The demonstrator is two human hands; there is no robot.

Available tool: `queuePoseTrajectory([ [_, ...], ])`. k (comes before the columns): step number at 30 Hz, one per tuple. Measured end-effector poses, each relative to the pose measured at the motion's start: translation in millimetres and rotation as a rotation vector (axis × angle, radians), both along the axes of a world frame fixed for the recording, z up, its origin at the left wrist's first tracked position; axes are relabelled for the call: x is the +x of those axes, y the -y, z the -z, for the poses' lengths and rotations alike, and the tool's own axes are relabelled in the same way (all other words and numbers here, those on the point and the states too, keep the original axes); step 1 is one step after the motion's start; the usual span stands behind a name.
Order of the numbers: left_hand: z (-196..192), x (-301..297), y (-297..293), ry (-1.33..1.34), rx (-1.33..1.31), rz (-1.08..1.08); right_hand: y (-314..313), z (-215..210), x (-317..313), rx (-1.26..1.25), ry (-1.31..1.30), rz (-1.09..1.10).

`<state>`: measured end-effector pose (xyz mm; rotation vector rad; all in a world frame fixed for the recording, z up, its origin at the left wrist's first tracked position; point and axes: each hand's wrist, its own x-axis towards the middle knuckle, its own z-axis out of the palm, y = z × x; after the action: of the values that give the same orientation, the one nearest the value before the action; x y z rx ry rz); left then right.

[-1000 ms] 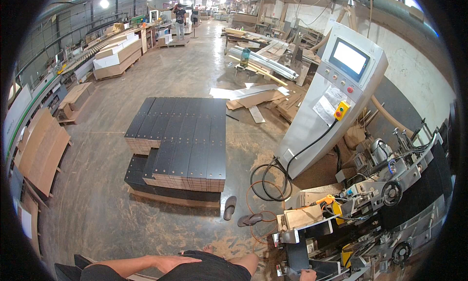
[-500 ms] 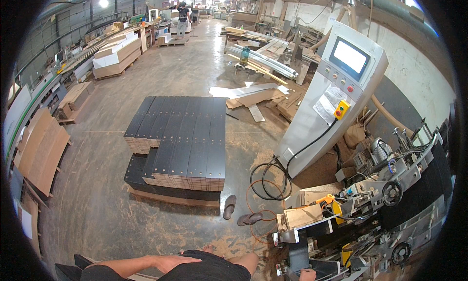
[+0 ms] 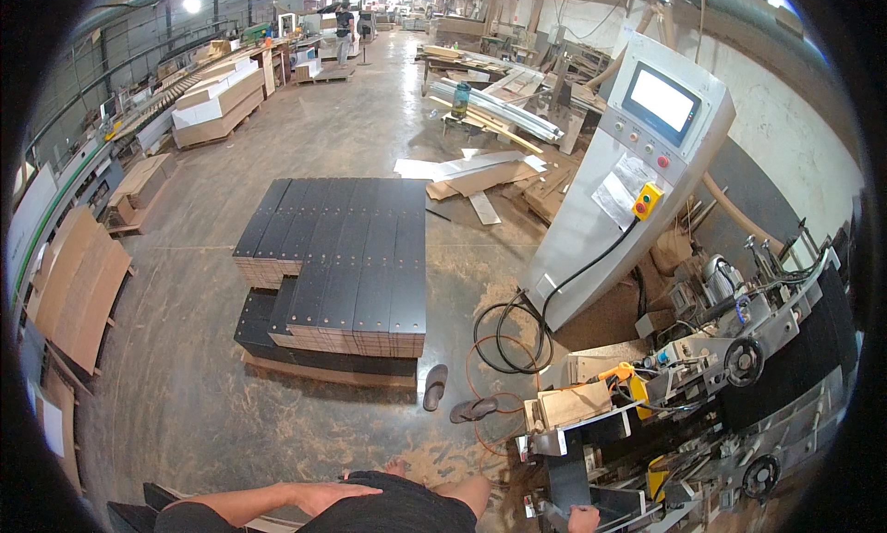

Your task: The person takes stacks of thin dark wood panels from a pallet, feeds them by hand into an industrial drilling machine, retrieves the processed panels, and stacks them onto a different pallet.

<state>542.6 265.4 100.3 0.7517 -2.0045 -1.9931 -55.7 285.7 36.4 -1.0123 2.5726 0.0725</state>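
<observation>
My left hand (image 3: 328,495) rests flat on my thigh at the bottom edge of the view, fingers spread, holding nothing. My right hand (image 3: 583,520) shows only partly at the bottom edge, touching a dark part of the machine (image 3: 730,385) on my right; its fingers are curled and I cannot tell whether they grip it. A stack of dark panels (image 3: 342,256) lies on the floor ahead of me.
A grey control console with a screen (image 3: 637,154) stands at the right, with coiled cables (image 3: 508,334) at its foot. Two sandals (image 3: 453,396) lie on the sawdusty floor. Brown boards (image 3: 78,284) lean at the left. A person (image 3: 344,27) stands far back.
</observation>
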Motion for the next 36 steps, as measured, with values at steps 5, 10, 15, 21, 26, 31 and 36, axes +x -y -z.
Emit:
queuePoseTrajectory([
  [5,-6.4,-1.0,2.8,0.050,-0.011,0.023,-2.1,10.2,-4.5,0.025,-0.047,-0.012],
  [10,-9.5,-2.3,2.7,0.057,0.001,0.027,-4.0,12.0,-6.7,-0.044,0.007,0.008],
  [15,-19.0,-6.1,5.1,0.059,-0.061,0.005,-9.3,25.4,-13.1,-0.130,-0.019,-0.016],
  [21,-12.5,-1.4,6.6,0.039,-0.045,0.050,-4.5,16.8,-6.9,-0.118,-0.010,-0.001],
  [26,-14.9,-1.4,7.6,0.015,-0.063,0.043,2.4,-0.4,1.7,-0.055,0.016,0.027],
  [31,-17.9,-1.9,9.2,0.063,-0.033,0.048,1.3,4.8,-1.2,-0.035,0.009,0.048],
  [36,-10.3,-0.2,8.4,0.041,-0.073,0.047,-0.3,6.6,-1.0,-0.080,0.036,0.097],
])
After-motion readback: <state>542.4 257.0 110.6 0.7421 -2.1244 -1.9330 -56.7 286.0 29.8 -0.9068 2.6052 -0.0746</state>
